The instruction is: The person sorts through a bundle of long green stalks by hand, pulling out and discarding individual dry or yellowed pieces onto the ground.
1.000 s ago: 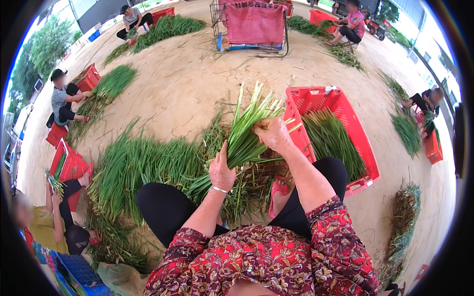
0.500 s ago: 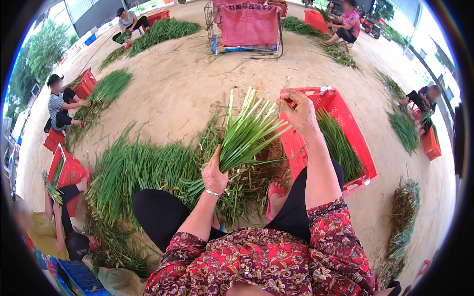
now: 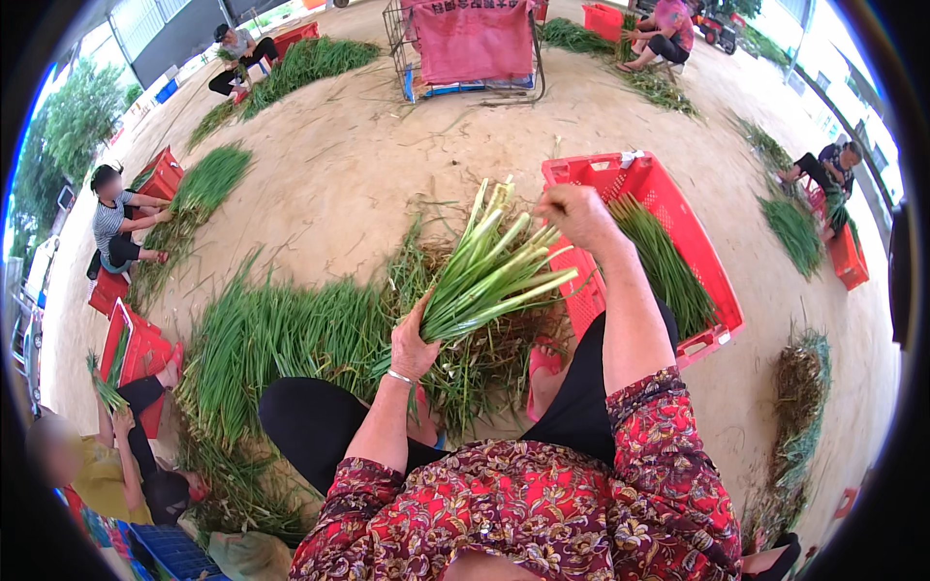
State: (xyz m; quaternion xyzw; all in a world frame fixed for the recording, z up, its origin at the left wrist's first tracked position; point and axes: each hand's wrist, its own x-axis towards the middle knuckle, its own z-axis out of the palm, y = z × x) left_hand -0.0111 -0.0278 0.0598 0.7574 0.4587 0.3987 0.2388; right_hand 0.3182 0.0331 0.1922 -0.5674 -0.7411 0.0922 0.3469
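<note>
Fanned green stalks (image 3: pixel 486 281) in left hand (image 3: pixel 414 343)

On my end, I saw the bunch of stalks (image 3: pixel 494 271) as smooth and faintly glossy, while the cut heap (image 3: pixel 281 334) on the left looked duller and rougher. The red crate (image 3: pixel 682 215) on the right was smooth plastic with a light sheen. I made out a shiny metal bangle (image 3: pixel 398 376), a soft printed cloth shirt (image 3: pixel 523 494) and matt black cloth trousers (image 3: pixel 310 421). The floor (image 3: pixel 320 194) appeared matt and dusty; far off, thin metal wire framed a cart (image 3: pixel 398 44) hung with creased pink cloth (image 3: pixel 475 44).
</note>
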